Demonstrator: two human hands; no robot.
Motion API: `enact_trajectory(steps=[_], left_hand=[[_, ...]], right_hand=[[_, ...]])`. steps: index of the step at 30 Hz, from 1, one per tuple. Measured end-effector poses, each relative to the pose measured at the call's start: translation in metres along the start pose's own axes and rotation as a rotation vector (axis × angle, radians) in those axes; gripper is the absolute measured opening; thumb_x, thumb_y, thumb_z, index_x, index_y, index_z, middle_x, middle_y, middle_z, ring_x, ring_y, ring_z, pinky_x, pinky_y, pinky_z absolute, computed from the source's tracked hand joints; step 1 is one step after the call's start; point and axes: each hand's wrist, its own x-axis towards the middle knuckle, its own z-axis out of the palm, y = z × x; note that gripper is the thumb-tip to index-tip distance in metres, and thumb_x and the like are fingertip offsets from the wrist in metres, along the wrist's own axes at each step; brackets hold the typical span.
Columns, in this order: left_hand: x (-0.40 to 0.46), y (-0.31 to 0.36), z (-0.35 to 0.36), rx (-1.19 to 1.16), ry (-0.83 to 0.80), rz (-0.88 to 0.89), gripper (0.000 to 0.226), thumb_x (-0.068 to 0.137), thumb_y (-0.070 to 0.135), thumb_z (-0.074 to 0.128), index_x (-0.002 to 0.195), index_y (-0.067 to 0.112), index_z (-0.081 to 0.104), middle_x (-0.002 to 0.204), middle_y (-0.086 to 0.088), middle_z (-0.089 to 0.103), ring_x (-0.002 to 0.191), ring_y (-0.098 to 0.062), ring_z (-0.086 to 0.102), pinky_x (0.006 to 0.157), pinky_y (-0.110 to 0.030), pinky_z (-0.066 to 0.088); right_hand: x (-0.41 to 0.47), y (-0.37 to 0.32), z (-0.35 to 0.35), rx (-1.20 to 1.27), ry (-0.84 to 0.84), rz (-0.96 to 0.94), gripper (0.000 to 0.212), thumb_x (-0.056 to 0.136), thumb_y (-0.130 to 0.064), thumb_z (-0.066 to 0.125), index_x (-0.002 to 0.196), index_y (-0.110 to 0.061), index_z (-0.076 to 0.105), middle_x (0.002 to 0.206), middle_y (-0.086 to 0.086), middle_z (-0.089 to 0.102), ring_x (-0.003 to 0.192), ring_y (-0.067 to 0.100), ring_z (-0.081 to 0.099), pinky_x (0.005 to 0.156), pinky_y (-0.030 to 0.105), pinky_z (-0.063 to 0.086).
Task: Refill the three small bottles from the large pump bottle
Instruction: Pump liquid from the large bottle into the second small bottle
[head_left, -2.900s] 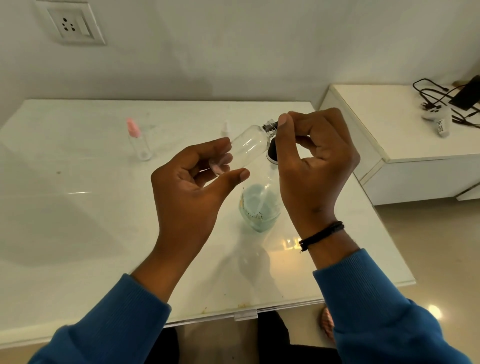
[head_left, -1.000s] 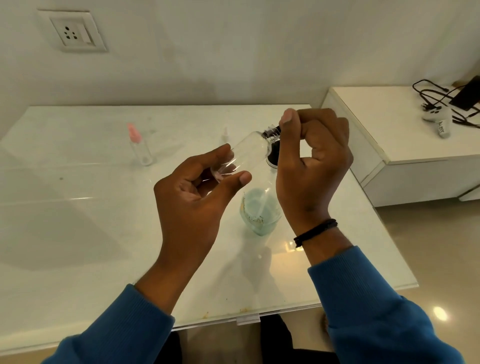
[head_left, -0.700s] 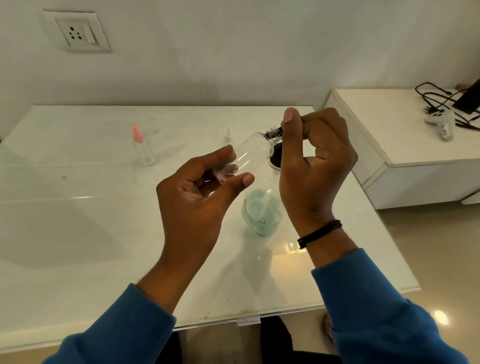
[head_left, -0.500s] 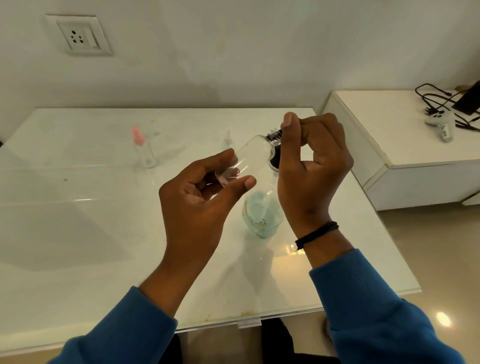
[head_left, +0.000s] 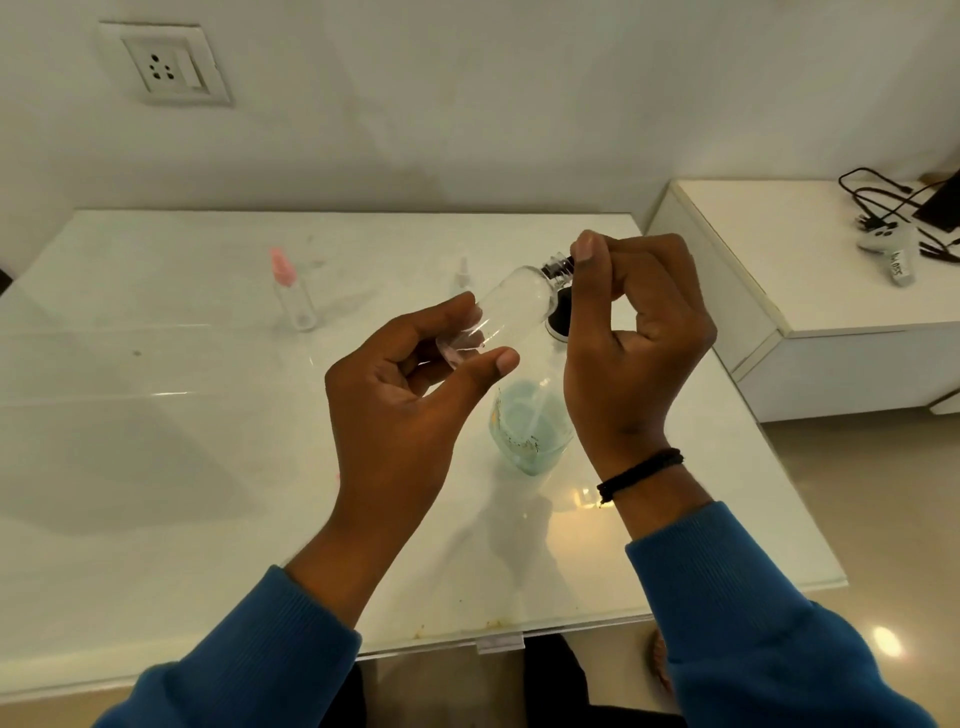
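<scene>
Little shifts over the last three seconds; same pose throughout, so uncapping still in progress, no refill begun.

Far left of the large pump bottle (head_left: 530, 431), out on the worktop (head_left: 156, 467): pink-capped small bottle (head_left: 293, 296), upright, untouched, looks empty. Nearer, behind and left of the pump bottle: a second small bottle (head_left: 461, 270) with a pale tip, faint, hard to read.

Above and left of the pump bottle: left hand (head_left: 400, 415), grip pinching the base of the clear small bottle (head_left: 511, 306), held tilted in the air, neck up and to the right. No liquid visible inside.

Above and right of the pump bottle: right hand (head_left: 631, 343), grip pinched round the dark threaded cap (head_left: 558, 267), same as in every earlier frame. Thumb barely moved. Judged: cap turning slowly or stuck; filling waits on it coming off.
</scene>
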Motion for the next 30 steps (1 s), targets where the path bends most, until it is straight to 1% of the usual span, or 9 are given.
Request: enact_trajectory(steps=[3,7,11,15,17,20,25,29,30], left_hand=[[-0.0022,-0.0009,0.0008,0.001,-0.004,-0.012,0.045,0.077,0.016,0.086,0.120,0.014,0.072,0.110,0.005,0.076,0.099,-0.010,0.074,0.090,-0.030,0.060],[-0.0017,-0.0009,0.0009,0.016,0.003,0.008,0.045,0.078,0.017,0.086,0.120,0.014,0.072,0.110,0.006,0.075,0.098,-0.008,0.074,0.089,-0.027,0.060],[-0.0014,-0.0008,0.0010,0.021,0.007,0.015,0.045,0.078,0.017,0.086,0.120,0.012,0.072,0.112,0.004,0.075,0.099,-0.011,0.074,0.090,-0.033,0.061],[-0.0005,-0.0011,-0.0013,0.017,0.004,0.034,0.046,0.079,0.016,0.085,0.122,0.010,0.071,0.111,0.002,0.075,0.100,-0.013,0.074,0.089,-0.037,0.062],[0.0004,-0.0017,-0.0017,0.025,0.003,0.044,0.045,0.080,0.017,0.085,0.122,0.010,0.071,0.112,0.002,0.075,0.101,-0.013,0.074,0.088,-0.036,0.062],[0.0008,-0.0002,-0.0012,0.049,0.003,0.061,0.044,0.081,0.019,0.084,0.123,0.010,0.071,0.113,0.002,0.075,0.101,-0.012,0.074,0.087,-0.034,0.062],[0.0006,-0.0012,-0.0020,0.054,0.014,0.073,0.043,0.082,0.019,0.083,0.122,0.010,0.071,0.114,0.002,0.075,0.101,-0.014,0.074,0.085,-0.035,0.062],[0.0005,-0.0009,-0.0007,0.053,0.006,0.075,0.043,0.081,0.019,0.083,0.122,0.010,0.071,0.114,0.002,0.075,0.101,-0.014,0.074,0.085,-0.034,0.062],[0.0002,-0.0006,-0.0006,0.052,0.008,0.074,0.043,0.081,0.020,0.083,0.121,0.011,0.071,0.113,0.002,0.075,0.100,-0.014,0.074,0.085,-0.033,0.062]], right_hand=[[0.0002,0.0034,0.0008,0.005,0.004,0.018,0.020,0.097,-0.010,0.067,0.079,-0.004,0.071,0.083,-0.009,0.059,0.073,0.021,0.059,0.061,0.056,0.048],[0.0030,0.0000,0.0007,-0.003,0.002,0.008,0.020,0.097,-0.009,0.067,0.078,-0.004,0.072,0.082,-0.010,0.058,0.073,0.020,0.059,0.061,0.054,0.048],[0.0000,0.0004,-0.0004,0.010,-0.006,0.023,0.019,0.096,-0.007,0.067,0.078,-0.003,0.071,0.082,-0.009,0.058,0.074,0.019,0.059,0.062,0.053,0.049],[0.0048,-0.0010,0.0004,0.002,-0.007,0.020,0.025,0.097,-0.009,0.066,0.073,-0.004,0.068,0.077,-0.010,0.056,0.070,0.016,0.055,0.061,0.051,0.048],[0.0057,-0.0012,0.0009,0.003,-0.009,0.019,0.027,0.097,-0.010,0.066,0.071,-0.004,0.068,0.076,-0.010,0.055,0.070,0.014,0.054,0.061,0.049,0.048],[0.0030,-0.0004,0.0011,0.024,-0.008,0.022,0.023,0.097,-0.008,0.066,0.074,-0.002,0.069,0.078,-0.009,0.056,0.072,0.011,0.054,0.061,0.044,0.049],[0.0036,-0.0026,0.0023,0.012,-0.018,0.027,0.024,0.097,-0.011,0.066,0.075,-0.003,0.070,0.079,-0.009,0.057,0.072,0.016,0.056,0.061,0.048,0.049],[0.0016,-0.0023,0.0020,0.025,-0.013,0.036,0.022,0.097,-0.008,0.066,0.076,-0.003,0.070,0.080,-0.007,0.057,0.072,0.012,0.054,0.060,0.039,0.049],[0.0012,-0.0019,0.0021,0.031,-0.014,0.039,0.022,0.097,-0.007,0.066,0.076,-0.003,0.070,0.080,-0.007,0.057,0.072,0.011,0.054,0.060,0.040,0.049]])
